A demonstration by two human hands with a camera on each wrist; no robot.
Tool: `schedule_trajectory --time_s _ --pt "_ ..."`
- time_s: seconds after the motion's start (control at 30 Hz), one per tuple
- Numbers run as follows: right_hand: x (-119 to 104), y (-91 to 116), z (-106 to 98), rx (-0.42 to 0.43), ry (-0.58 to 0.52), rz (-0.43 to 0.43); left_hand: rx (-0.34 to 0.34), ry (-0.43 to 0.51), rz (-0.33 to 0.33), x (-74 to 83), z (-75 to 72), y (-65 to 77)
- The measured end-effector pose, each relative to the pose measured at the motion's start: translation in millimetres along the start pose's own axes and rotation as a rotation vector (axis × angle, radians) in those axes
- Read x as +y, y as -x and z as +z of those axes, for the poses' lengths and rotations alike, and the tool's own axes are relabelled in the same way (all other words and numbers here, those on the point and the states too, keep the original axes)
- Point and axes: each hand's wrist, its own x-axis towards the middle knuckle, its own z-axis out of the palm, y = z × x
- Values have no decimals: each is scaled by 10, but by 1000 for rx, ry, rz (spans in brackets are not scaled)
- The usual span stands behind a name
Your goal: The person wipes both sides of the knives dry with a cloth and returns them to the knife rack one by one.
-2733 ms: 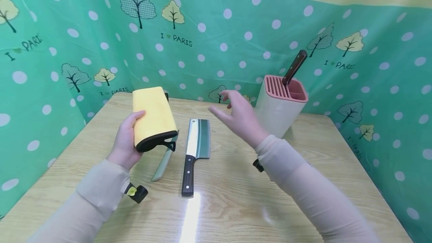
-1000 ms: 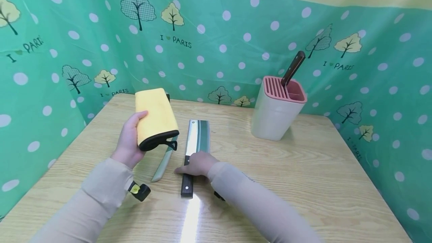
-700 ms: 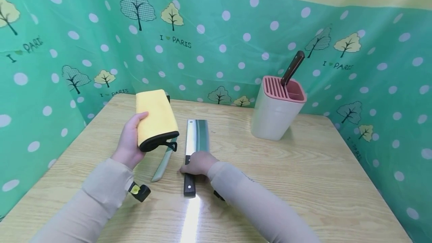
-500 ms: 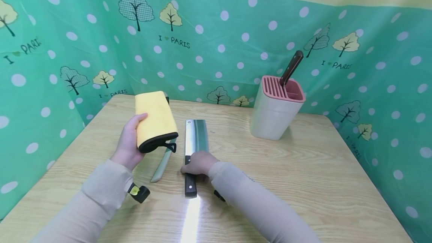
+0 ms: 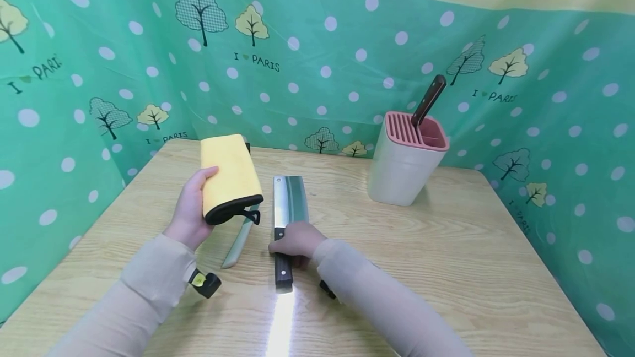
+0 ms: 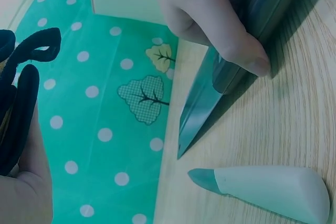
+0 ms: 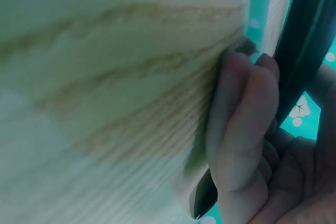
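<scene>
My left hand [image 5: 190, 216] holds up a folded yellow cloth [image 5: 230, 175] with black edging and a black loop, thumb on its front. My right hand [image 5: 299, 240] grips the black riveted handle of a cleaver [image 5: 290, 203], whose broad blade points away from me. In the left wrist view the cleaver's blade [image 6: 199, 108] leans over the wood, with the right thumb along its handle. The right wrist view shows curled fingers [image 7: 244, 129] beside the dark handle [image 7: 304, 35]. Between the hands lies a knife [image 5: 236, 251] with a pale green handle; the cloth hides part of its green blade.
A white knife block [image 5: 404, 175] with a pink slotted top stands at the back right. One brown-handled knife [image 5: 429, 101] sticks up from it. A green dotted curtain [image 5: 322, 81] hangs behind the wooden table [image 5: 446, 258].
My right hand has come from beside the knife block down to the cleaver and taken its handle. The handle end has swung slightly right. My left hand keeps holding the cloth.
</scene>
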Motion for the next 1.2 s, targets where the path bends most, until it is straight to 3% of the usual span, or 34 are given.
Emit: schedule_trajectory --time_s 0.33,0.57,1.2 --pt "63 100 -147 36 -69 -58 2 17 -4 15 -38 1" --pt "105 156 -240 55 -177 -11 10 1 -14 3 -67 -4" --pt "210 215 -247 190 -238 -25 33 -40 -39 -63 -99 -25"
